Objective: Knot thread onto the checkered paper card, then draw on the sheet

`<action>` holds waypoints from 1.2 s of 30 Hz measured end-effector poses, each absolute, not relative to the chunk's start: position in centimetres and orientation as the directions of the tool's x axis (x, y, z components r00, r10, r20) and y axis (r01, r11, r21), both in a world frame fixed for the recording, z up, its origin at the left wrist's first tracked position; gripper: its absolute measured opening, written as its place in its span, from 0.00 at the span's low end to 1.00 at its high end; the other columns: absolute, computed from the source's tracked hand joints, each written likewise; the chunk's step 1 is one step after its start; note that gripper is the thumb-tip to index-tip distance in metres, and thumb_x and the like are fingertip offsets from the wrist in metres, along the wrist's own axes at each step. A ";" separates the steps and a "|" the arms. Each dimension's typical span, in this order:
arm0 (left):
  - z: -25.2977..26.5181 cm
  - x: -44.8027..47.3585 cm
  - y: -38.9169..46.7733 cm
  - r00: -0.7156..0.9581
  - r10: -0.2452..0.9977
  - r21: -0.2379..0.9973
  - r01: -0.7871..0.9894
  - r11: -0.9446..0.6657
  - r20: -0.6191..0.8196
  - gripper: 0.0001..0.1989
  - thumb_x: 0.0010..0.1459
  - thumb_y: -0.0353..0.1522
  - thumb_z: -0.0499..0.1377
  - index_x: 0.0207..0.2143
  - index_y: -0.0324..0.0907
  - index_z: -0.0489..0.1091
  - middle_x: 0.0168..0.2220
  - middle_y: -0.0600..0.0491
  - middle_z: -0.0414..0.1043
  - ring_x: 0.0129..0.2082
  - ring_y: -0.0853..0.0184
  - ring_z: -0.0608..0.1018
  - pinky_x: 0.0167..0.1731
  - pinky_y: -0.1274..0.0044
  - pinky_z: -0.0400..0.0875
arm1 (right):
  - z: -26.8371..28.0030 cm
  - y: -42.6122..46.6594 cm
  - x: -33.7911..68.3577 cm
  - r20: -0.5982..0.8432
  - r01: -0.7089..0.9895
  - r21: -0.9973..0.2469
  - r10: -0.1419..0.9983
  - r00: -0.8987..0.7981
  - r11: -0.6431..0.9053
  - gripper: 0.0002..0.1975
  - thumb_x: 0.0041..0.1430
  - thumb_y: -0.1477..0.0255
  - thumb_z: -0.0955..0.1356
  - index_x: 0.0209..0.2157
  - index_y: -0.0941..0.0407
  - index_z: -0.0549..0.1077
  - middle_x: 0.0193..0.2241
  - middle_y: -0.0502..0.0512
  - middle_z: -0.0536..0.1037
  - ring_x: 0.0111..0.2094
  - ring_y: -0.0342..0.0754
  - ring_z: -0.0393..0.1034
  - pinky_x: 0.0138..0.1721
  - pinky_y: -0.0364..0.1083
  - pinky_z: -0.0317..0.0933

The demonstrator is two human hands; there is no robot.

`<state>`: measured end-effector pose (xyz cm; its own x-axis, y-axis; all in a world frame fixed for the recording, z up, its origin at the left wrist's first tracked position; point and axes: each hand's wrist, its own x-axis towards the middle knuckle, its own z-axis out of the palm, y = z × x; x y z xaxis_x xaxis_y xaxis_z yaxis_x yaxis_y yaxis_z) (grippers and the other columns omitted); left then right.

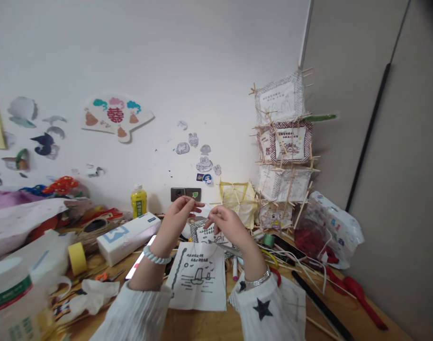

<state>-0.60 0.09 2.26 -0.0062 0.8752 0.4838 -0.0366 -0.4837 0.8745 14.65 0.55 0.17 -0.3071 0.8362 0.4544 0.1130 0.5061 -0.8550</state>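
Observation:
Both hands are raised over the table in front of me. My left hand (183,208) is closed in a pinch on what looks like a thin thread (206,204), which runs faintly toward the other hand. My right hand (224,221) sits a little lower and to the right, fingertips pinched together at the thread; its exact grip is too small to make out. Below them lies a white paper (198,279) with a black drawing of sailboats and writing. Behind it is a paper panel with a checkered border (205,234). Scissors (230,249) show their blades under my right wrist.
At right stands a tall tiered lantern of sticks and paper (284,142), beside a yellow frame (239,199). A white box (127,237), yellow tape (76,259), a drink bottle (139,201) and a large jar (10,298) crowd the left. A black bar (319,303) lies right.

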 end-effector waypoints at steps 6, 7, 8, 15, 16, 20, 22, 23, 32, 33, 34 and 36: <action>1.9 -0.4 0.4 0.027 0.920 0.914 -0.130 -0.384 0.390 0.14 0.48 0.41 0.57 0.28 0.39 0.64 0.31 0.48 0.74 0.30 0.66 0.75 0.33 0.72 0.67 | 0.5 -0.1 15.3 0.441 -0.116 -0.895 0.812 -0.382 0.431 0.04 0.53 0.72 0.59 0.26 0.56 0.59 0.19 0.43 0.60 0.17 0.37 0.46 0.17 0.38 0.40; 1.8 -0.4 0.5 0.034 0.921 0.915 -0.139 -0.379 0.387 0.14 0.48 0.41 0.57 0.28 0.39 0.64 0.31 0.48 0.74 0.30 0.66 0.75 0.33 0.72 0.67 | 0.6 -0.2 15.3 0.424 -0.143 -0.904 0.808 -0.409 0.402 0.02 0.51 0.75 0.59 0.26 0.56 0.59 0.19 0.43 0.59 0.17 0.37 0.44 0.17 0.39 0.39; 1.7 -0.5 0.6 0.040 0.921 0.914 -0.145 -0.378 0.387 0.13 0.48 0.41 0.57 0.28 0.39 0.64 0.31 0.48 0.74 0.30 0.66 0.75 0.33 0.72 0.67 | 0.6 -0.3 15.3 0.416 -0.159 -0.909 0.803 -0.427 0.386 0.02 0.48 0.77 0.60 0.25 0.56 0.58 0.20 0.43 0.59 0.17 0.37 0.44 0.17 0.39 0.39; 1.3 -0.6 1.3 0.055 0.920 0.913 -0.158 -0.375 0.387 0.13 0.49 0.40 0.57 0.28 0.39 0.64 0.30 0.48 0.74 0.29 0.67 0.75 0.33 0.73 0.67 | 0.1 0.4 14.9 0.513 -0.092 -0.848 0.766 -0.388 0.521 0.10 0.38 0.82 0.61 0.24 0.56 0.55 0.21 0.42 0.56 0.21 0.38 0.48 0.22 0.39 0.44; 1.3 -0.6 1.3 0.057 0.919 0.913 -0.158 -0.377 0.389 0.13 0.49 0.40 0.57 0.28 0.39 0.64 0.30 0.48 0.74 0.29 0.67 0.75 0.33 0.73 0.67 | 0.0 0.5 14.9 0.519 -0.072 -0.841 0.763 -0.386 0.536 0.10 0.38 0.82 0.61 0.24 0.56 0.56 0.20 0.42 0.55 0.21 0.38 0.47 0.22 0.39 0.44; 1.3 -0.6 1.1 0.065 0.921 0.917 -0.145 -0.372 0.384 0.13 0.49 0.41 0.57 0.28 0.39 0.64 0.31 0.48 0.74 0.29 0.66 0.75 0.34 0.73 0.67 | -0.2 0.8 14.8 0.528 0.039 -0.824 0.792 -0.307 0.565 0.11 0.44 0.74 0.66 0.25 0.55 0.57 0.18 0.41 0.54 0.20 0.38 0.48 0.21 0.39 0.44; 1.4 -0.5 0.9 0.083 0.922 0.921 -0.136 -0.366 0.378 0.14 0.48 0.41 0.57 0.28 0.39 0.64 0.31 0.48 0.74 0.30 0.66 0.76 0.34 0.73 0.67 | -0.2 0.8 14.7 0.545 0.043 -0.818 0.797 -0.260 0.574 0.10 0.49 0.67 0.65 0.26 0.55 0.58 0.17 0.42 0.54 0.19 0.38 0.47 0.20 0.39 0.43; 1.5 -0.4 0.8 0.094 0.922 0.922 -0.137 -0.361 0.375 0.14 0.48 0.41 0.57 0.28 0.39 0.64 0.32 0.48 0.74 0.30 0.66 0.76 0.34 0.73 0.67 | -0.2 0.8 14.6 0.550 0.022 -0.819 0.797 -0.250 0.573 0.10 0.52 0.63 0.64 0.27 0.55 0.59 0.17 0.42 0.54 0.18 0.38 0.46 0.19 0.39 0.43; 1.2 0.9 0.8 0.006 0.951 0.928 -0.221 -0.299 0.308 0.14 0.49 0.41 0.56 0.29 0.39 0.62 0.35 0.48 0.72 0.28 0.67 0.76 0.33 0.71 0.70 | 0.3 0.6 16.0 0.632 0.111 -0.765 0.773 -0.056 0.634 0.18 0.58 0.60 0.55 0.32 0.55 0.71 0.26 0.51 0.67 0.27 0.43 0.59 0.28 0.42 0.55; 1.1 0.9 0.8 0.006 0.951 0.924 -0.237 -0.299 0.309 0.14 0.49 0.41 0.56 0.29 0.39 0.62 0.35 0.48 0.72 0.28 0.67 0.76 0.33 0.71 0.70 | 0.5 0.5 16.3 0.637 0.137 -0.762 0.770 -0.015 0.633 0.17 0.57 0.61 0.57 0.31 0.54 0.72 0.25 0.50 0.66 0.26 0.43 0.58 0.28 0.42 0.54; 1.1 0.9 0.8 0.006 0.951 0.920 -0.254 -0.298 0.310 0.14 0.49 0.41 0.56 0.29 0.39 0.62 0.35 0.48 0.72 0.28 0.67 0.76 0.33 0.71 0.70 | 0.7 0.2 16.7 0.622 0.127 -0.778 0.783 0.011 0.616 0.16 0.57 0.62 0.58 0.30 0.55 0.72 0.23 0.49 0.64 0.25 0.42 0.57 0.26 0.42 0.54; 1.2 0.9 0.8 0.011 0.950 0.912 -0.284 -0.295 0.311 0.13 0.49 0.41 0.57 0.28 0.39 0.62 0.34 0.47 0.72 0.29 0.67 0.76 0.34 0.70 0.70 | 1.1 -0.3 17.3 0.540 -0.015 -0.842 0.842 -0.017 0.540 0.14 0.55 0.63 0.60 0.27 0.56 0.72 0.17 0.47 0.59 0.20 0.41 0.53 0.22 0.41 0.52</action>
